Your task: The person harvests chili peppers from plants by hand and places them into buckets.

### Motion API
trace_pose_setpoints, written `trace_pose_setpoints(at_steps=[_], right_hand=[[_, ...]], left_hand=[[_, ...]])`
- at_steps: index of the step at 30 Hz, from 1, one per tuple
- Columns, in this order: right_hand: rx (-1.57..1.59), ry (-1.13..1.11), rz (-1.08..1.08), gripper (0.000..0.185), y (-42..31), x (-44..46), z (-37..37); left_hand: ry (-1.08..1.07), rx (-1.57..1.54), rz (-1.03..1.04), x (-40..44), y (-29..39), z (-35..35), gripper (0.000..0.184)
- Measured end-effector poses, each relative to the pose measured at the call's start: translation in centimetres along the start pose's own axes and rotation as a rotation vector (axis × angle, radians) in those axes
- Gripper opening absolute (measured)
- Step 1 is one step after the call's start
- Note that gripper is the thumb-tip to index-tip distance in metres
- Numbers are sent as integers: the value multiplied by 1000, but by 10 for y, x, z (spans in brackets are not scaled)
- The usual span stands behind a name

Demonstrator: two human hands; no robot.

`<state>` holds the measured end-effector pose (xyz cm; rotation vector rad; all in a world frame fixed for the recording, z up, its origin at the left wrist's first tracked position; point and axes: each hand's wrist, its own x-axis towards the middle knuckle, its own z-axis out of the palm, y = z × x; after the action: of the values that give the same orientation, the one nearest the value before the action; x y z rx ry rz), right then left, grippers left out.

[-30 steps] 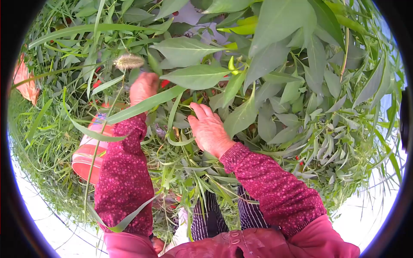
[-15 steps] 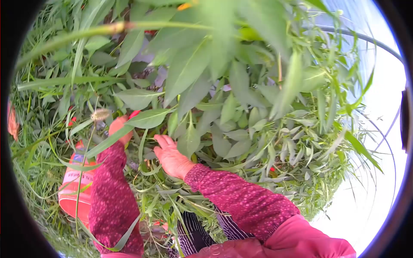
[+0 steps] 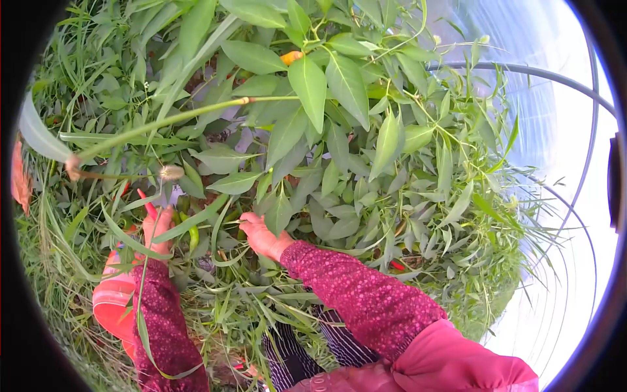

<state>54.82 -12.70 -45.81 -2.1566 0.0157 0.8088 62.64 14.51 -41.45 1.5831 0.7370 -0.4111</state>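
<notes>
My left hand (image 3: 157, 233) is closed around a red chili pepper (image 3: 148, 203), whose tip sticks up above the fingers. A thin grass stalk crosses in front of that hand. Beside it hang green chili peppers (image 3: 194, 236) among the leaves. To the right, my right hand (image 3: 262, 236) has its thumb and fingers drawn together at the pepper plant (image 3: 313, 88). A thin stem or leaf edge shows at those fingertips, but I cannot make out what they pinch. A leaf covers part of the right hand.
A red bucket (image 3: 112, 302) stands in the grass by my left forearm. An orange pepper (image 3: 291, 57) hangs higher on the plant, and a red pepper (image 3: 397, 265) shows low at the right. Clear plastic sheeting (image 3: 532, 124) and a dark hoop (image 3: 545, 73) border the right side.
My left hand has moved down and left toward the bucket, with the red chili pepper in it. The right hand's spread fingers have drawn together. Leaves near the camera have shifted.
</notes>
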Motion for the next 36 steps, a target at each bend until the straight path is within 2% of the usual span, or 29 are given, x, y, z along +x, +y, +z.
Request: trace_pose_setpoints(at_steps=[2, 3, 4, 5, 6, 7, 8, 9, 10, 11, 12, 13, 14, 15, 16, 17, 18, 19, 20, 22, 24, 25, 27, 28, 30, 32, 33, 34, 36], right_hand=[[-19, -5, 0, 41, -7, 0, -12], [-45, -20, -10, 37, -14, -4, -21], [-66, -39, -17, 34, -20, -7, -25], [-65, -39, -22, 34, -21, -7, -24], [-168, 7, -149, 32, -26, -7, -26], [-267, 55, -276, 30, -32, -8, -27], [-260, 57, -280, 30, -36, -7, -29], [-323, -69, -229, 28, -58, -9, -48], [-388, -195, -173, 26, -71, -8, -63], [-371, -133, -279, 19, -77, 1, -69], [-258, -100, -152, 14, -110, 2, -95], [-273, 153, -376, 11, -84, 29, -83], [-173, 259, -199, 19, -122, 26, -124], [323, 157, -242, 32, -128, 16, -161], [336, 228, -395, 41, -81, 54, -167], [72, -5, -164, 39, -85, 63, -194], [-94, 68, -166, 36, -73, 60, -228], [-260, 141, -171, 33, -60, 51, -259], [-262, 137, -168, 33, -71, 39, -281], [-1073, -22, 134, 46, -109, 13, -320], [-1180, 308, -186, 52, -78, 2, -336], [-1176, 300, -186, 52, -78, -6, -338], [-1208, 304, -169, 29, -81, -20, -340], [-1205, 293, -168, 29, -75, -22, -342], [-1263, 305, -134, 51, -67, -26, -347], [-1223, 257, -137, 52, -64, -23, -355], [-1223, 234, -119, 52, -66, -21, -357], [-1216, 207, -96, 52, -64, -23, -356], [-1162, 236, -204, 52, -60, -25, -357]], left_hand=[[221, -215, 123, 32, -41, -20, 24], [307, -275, 252, 24, -10, -26, 22], [313, -275, 59, 6, 19, -46, 24], [261, -153, 56, 2, 36, -64, 23], [209, -32, 53, 2, 45, -77, 23], [132, 22, 174, 0, 41, -75, 22], [52, 79, 293, -1, 36, -69, 21], [28, 90, 190, -21, 43, -52, 17], [16, 133, 202, -30, 36, -39, 30], [-41, 211, 131, -42, 37, -30, 26], [-96, 284, 58, -54, 37, -19, 23], [-63, 482, 179, -68, 39, -3, 11], [-28, 678, 300, -80, 40, 12, 18], [-35, 510, 365, -84, 21, 27, 19], [-35, 807, 389, -94, 30, 39, 14], [-53, 807, 538, -102, 35, 53, 13], [-70, 808, 686, -108, 40, 67, 13], [-67, 830, 727, -111, 44, 80, 12], [-65, 856, 764, -113, 48, 91, 10], [-133, 894, 725, -112, 55, 104, 9], [-116, 851, 847, -113, 67, 123, 11], [-139, 868, 844, -111, 66, 130, 10], [-193, 873, 849, -109, 71, 145, 10], [-248, 875, 860, -108, 73, 153, 10], [-276, 876, 867, -104, 72, 169, 12], [-336, 821, 923, -101, 70, 180, 12], [-340, 1003, 1028, -101, 61, 182, 13], [-470, 933, 933, -99, 66, 185, 12], [-568, 1033, 908, -99, 50, 188, 14]])
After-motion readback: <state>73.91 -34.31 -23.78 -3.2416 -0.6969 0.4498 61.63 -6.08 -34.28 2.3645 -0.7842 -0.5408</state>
